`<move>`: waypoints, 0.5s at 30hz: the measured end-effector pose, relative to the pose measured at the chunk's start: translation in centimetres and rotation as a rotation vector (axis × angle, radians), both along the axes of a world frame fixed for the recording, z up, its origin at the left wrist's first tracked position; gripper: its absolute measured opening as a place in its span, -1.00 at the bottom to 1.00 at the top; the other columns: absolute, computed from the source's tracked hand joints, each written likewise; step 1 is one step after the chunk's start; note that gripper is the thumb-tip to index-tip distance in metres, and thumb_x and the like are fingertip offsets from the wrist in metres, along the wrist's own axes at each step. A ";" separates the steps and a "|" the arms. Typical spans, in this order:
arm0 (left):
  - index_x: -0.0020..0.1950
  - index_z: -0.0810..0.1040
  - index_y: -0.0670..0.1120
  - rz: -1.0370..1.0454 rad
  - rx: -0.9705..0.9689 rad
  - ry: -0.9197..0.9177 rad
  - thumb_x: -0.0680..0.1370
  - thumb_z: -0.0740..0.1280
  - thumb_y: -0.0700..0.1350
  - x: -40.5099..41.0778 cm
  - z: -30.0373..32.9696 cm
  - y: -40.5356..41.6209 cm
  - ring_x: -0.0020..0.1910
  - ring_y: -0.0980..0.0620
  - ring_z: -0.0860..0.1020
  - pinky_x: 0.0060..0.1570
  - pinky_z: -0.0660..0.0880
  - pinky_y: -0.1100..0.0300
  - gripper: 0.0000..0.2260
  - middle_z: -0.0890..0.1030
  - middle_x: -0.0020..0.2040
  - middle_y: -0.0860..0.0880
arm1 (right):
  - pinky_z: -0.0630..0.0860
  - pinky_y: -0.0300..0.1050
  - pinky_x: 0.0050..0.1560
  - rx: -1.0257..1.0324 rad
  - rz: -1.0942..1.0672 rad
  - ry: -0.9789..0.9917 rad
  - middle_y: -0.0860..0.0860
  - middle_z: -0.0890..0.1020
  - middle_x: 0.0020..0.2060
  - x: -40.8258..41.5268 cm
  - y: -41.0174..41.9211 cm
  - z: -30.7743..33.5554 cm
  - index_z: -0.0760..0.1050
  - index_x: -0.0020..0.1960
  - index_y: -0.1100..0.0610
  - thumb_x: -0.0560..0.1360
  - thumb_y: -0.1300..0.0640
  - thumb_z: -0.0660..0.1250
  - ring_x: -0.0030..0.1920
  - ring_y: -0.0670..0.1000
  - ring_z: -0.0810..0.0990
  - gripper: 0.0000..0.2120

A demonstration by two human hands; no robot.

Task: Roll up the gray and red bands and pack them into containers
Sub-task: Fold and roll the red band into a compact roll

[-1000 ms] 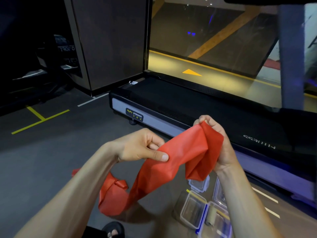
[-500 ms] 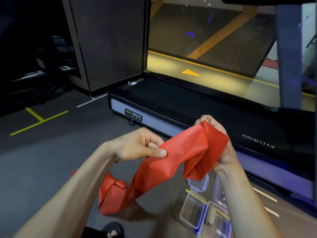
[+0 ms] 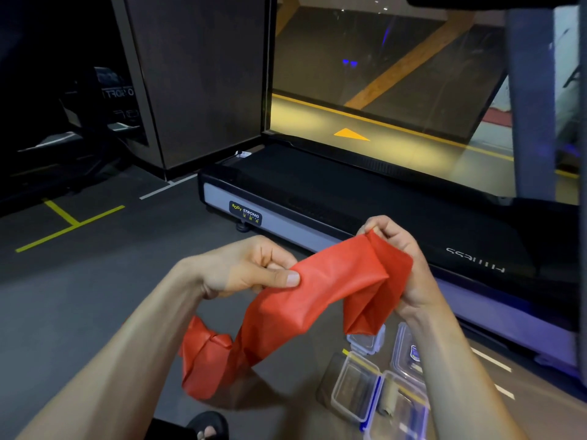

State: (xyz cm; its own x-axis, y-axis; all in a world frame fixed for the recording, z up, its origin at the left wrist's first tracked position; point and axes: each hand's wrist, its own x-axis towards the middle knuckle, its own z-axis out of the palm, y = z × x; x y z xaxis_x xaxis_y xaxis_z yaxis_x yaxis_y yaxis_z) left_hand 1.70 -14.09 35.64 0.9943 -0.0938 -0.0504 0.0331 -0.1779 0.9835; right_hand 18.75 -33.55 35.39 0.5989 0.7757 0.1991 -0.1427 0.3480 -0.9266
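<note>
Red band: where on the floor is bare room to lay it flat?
Bare gray floor lies between the yellow tape lines and the left hand. Crowded near the clear containers beside the treadmill.

We cannot see the fingertips of the left hand (image 3: 251, 271): they curl under the red band (image 3: 317, 296), and only the thumb lies in view on top. The band's short end covers the right hand (image 3: 400, 265) across its palm. Lower down, the right forearm hides part of the clear containers (image 3: 359, 389) on the floor (image 3: 79, 296), and the bottom edge cuts the nearest one off. A grayish roll (image 3: 389, 400) sits in one container; we cannot tell what it is. The treadmill (image 3: 349, 198) runs out past the right edge, and a sandalled foot (image 3: 208, 428) is cropped at the bottom edge.
</note>
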 end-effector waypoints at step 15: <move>-0.13 0.59 -0.18 0.019 -0.361 -0.014 0.47 0.55 0.03 0.2 -0.8 0.5 -0.27 -0.01 0.60 -0.17 0.52 0.13 -0.70 0.61 -0.23 -0.13 | 0.42 0.29 0.44 0.008 0.120 -0.267 0.17 0.67 0.15 -2.2 0.6 0.5 0.53 -0.02 0.21 0.59 0.19 0.30 0.30 0.23 0.60 -0.91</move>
State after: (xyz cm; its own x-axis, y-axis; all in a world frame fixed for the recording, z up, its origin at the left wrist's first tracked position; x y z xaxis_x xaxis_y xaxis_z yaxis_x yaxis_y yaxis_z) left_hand 1.95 -13.58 34.83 0.9964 -0.0848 -0.0032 0.0187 0.1818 0.9832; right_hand 16.56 -32.93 35.85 0.4290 0.8354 0.3436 0.0652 0.3507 -0.9342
